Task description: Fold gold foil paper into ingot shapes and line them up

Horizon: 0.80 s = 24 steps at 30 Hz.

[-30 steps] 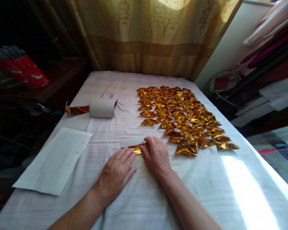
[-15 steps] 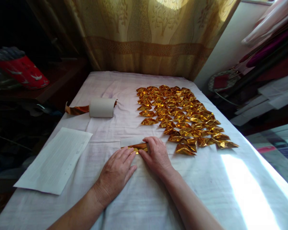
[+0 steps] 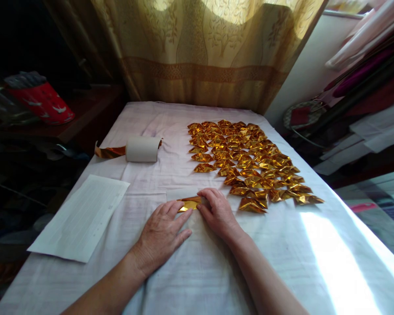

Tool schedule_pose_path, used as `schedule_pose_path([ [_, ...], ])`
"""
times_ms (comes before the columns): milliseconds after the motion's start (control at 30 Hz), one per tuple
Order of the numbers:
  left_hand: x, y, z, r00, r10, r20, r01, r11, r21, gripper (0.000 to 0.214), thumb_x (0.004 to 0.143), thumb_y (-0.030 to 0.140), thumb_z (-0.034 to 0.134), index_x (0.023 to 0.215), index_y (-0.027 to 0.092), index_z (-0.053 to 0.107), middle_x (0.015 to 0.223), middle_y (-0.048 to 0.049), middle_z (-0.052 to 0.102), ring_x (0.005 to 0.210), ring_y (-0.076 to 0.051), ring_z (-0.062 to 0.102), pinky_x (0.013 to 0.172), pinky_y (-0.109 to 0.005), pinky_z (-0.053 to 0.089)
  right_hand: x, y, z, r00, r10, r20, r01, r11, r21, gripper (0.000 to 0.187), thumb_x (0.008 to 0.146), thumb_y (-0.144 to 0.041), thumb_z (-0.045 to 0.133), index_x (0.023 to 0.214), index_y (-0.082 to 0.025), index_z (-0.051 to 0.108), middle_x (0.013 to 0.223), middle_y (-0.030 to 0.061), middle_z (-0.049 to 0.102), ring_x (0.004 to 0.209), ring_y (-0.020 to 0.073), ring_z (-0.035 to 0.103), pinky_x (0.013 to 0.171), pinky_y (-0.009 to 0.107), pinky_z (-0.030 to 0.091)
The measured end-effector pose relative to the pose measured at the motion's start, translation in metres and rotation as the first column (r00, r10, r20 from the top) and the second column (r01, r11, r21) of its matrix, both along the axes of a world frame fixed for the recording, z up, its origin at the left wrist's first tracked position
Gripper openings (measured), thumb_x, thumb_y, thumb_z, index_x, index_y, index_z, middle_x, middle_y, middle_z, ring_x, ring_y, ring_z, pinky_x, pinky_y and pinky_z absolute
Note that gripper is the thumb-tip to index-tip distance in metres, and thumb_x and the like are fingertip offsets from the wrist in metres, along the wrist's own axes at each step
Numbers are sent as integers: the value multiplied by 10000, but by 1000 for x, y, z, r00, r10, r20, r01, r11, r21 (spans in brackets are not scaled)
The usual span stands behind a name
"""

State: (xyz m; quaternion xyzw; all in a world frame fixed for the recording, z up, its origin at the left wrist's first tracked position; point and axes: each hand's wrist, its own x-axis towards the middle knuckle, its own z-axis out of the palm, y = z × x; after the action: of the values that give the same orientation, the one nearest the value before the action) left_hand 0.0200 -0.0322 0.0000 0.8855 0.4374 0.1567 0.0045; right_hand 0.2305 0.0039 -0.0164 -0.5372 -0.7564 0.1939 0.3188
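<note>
Foil [image 3: 189,205], long axis left to right, touches both hands: left hand [image 3: 164,225] flattish, unclenched; right hand [image 3: 217,213] curled at right end (pinching? cannot tell).

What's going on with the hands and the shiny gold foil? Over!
Left hand: flattish, fingertips at the gold foil strip. Right hand: curled at its right end. Strip: partly hidden by fingers. Ingot-shaped foil pieces: farther right, beyond.
</note>
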Motion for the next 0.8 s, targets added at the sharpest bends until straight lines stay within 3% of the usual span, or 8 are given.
schedule_pose_path([
  [267,-30,-7,-10,999,-25,-24,25,999,34,409,995,411,463,1339,225,582,1389,-53,607,1306,-238,505,1110,-415,372,1,2,-1,1000,9,-19,-9,1000,-6,233,818,-150,602,1039,-222,611,1048,74,657,1002,239,593,884,394,466],
  [567,-56,-4,-10,996,-42,-72,45,999,30,416,995,429,462,1359,265,577,1397,-16,608,1334,-249,487,1112,-428,351,2,3,-5,999,27,-27,-26,999,26,238,820,-155,599,1046,-229,618,1043,68,662,1009,238,602,886,399,489],
  [667,-56,-2,-11,997,-44,-68,47,998,43,403,994,425,457,1329,256,603,1416,-23,591,1357,-262,457,1097,-434,368,6,3,-7,999,31,-32,-27,994,103,241,850,-138,539,1058,-223,628,1038,76,672,994,228,618,877,390,512],
  [800,-54,-2,-11,996,-52,-72,59,993,103,392,997,419,436,1282,241,639,1401,-43,602,1331,-278,478,1071,-445,386,1,-5,-2,999,-41,-14,43,953,300,304,902,-115,450,1111,-203,652,1117,110,684,1061,223,627,929,393,518],
])
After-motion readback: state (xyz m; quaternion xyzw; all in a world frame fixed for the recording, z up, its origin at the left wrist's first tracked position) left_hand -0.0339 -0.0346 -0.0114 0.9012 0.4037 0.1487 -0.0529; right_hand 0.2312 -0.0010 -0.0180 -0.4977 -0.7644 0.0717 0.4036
